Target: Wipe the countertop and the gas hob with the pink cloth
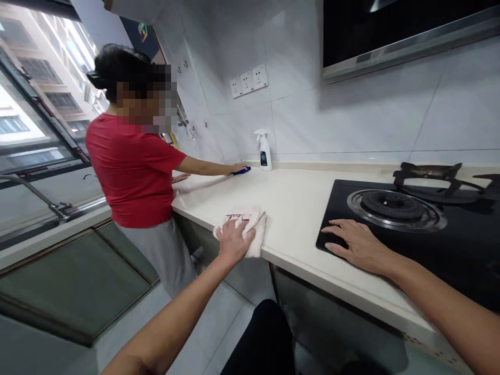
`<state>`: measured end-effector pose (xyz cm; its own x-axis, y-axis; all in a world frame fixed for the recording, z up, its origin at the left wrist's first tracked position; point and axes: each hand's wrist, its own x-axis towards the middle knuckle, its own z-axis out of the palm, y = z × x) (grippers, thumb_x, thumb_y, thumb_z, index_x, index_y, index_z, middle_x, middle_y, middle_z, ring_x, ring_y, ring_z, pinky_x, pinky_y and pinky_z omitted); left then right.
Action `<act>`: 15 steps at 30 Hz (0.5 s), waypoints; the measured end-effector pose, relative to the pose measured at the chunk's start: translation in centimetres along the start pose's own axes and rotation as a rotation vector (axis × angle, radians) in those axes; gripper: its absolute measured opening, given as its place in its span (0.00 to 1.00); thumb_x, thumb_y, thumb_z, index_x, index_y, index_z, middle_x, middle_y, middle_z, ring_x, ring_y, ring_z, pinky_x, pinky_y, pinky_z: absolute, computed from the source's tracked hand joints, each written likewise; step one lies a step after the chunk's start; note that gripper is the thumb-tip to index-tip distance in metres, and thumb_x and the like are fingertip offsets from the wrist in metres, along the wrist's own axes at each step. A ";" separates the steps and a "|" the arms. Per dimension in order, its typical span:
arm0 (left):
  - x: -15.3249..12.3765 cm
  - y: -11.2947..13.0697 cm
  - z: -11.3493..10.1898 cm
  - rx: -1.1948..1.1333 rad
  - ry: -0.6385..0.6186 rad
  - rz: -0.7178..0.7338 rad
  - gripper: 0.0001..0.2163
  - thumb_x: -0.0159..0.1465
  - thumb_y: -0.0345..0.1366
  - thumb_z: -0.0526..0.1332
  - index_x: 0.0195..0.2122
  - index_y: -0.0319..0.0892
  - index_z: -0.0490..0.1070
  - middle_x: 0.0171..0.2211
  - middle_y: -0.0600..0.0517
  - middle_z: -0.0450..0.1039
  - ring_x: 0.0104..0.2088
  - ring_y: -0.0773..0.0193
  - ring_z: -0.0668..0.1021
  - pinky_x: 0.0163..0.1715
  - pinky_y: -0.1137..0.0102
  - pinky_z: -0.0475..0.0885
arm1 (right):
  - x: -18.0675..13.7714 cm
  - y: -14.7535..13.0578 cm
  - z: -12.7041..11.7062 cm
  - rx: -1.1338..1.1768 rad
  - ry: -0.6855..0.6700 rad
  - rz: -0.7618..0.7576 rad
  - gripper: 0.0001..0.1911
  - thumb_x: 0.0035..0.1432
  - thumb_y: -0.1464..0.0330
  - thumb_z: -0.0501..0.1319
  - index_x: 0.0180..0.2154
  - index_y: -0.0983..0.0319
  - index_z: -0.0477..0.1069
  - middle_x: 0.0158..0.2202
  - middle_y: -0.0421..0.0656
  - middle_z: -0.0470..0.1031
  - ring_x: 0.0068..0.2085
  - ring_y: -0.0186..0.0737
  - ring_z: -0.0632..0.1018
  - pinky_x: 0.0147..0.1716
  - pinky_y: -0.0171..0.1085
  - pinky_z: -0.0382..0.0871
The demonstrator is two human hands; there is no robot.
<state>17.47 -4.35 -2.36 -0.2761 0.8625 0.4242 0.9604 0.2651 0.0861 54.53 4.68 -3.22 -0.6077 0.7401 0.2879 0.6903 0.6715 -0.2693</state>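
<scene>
My left hand (234, 240) lies flat with fingers spread on a pale pink cloth (255, 219) at the front edge of the cream countertop (297, 208). My right hand (357, 244) rests open, palm down, on the front left corner of the black glass gas hob (449, 250), holding nothing. A round burner (392, 207) sits just beyond its fingers.
A person in a red shirt (133, 169) stands at the left, a hand on a blue object (242, 170) on the counter. A white spray bottle (265, 150) stands by the tiled wall. Sockets (249, 80) are above it, a range hood (406, 31) top right, a window (35, 120) left.
</scene>
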 end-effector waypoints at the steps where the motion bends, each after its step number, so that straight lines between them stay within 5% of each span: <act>1: -0.9 1.0 0.2 -0.025 0.035 0.062 0.20 0.71 0.50 0.57 0.60 0.54 0.77 0.62 0.43 0.71 0.63 0.43 0.69 0.65 0.42 0.57 | 0.0 -0.1 -0.1 0.001 0.000 0.003 0.27 0.68 0.45 0.52 0.59 0.49 0.75 0.66 0.47 0.69 0.68 0.57 0.66 0.66 0.61 0.58; 9: -5.8 8.1 1.0 -0.288 0.195 0.502 0.24 0.68 0.58 0.59 0.58 0.52 0.78 0.57 0.41 0.73 0.58 0.42 0.72 0.59 0.42 0.60 | -0.1 -0.2 -0.4 -0.012 -0.006 0.006 0.28 0.68 0.46 0.52 0.59 0.51 0.75 0.66 0.49 0.69 0.68 0.57 0.66 0.66 0.60 0.58; 15: -7.4 11.1 0.8 -0.365 0.248 0.648 0.30 0.62 0.68 0.60 0.54 0.51 0.79 0.53 0.41 0.75 0.52 0.44 0.74 0.51 0.48 0.63 | -0.3 0.4 -0.1 -0.042 0.015 -0.023 0.29 0.68 0.48 0.52 0.61 0.52 0.74 0.67 0.50 0.69 0.68 0.57 0.67 0.66 0.61 0.59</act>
<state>30.19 -7.42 -5.29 0.3194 0.6638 0.6763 0.8908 -0.4538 0.0247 55.03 4.76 -3.38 -0.6178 0.7235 0.3078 0.6921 0.6862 -0.2238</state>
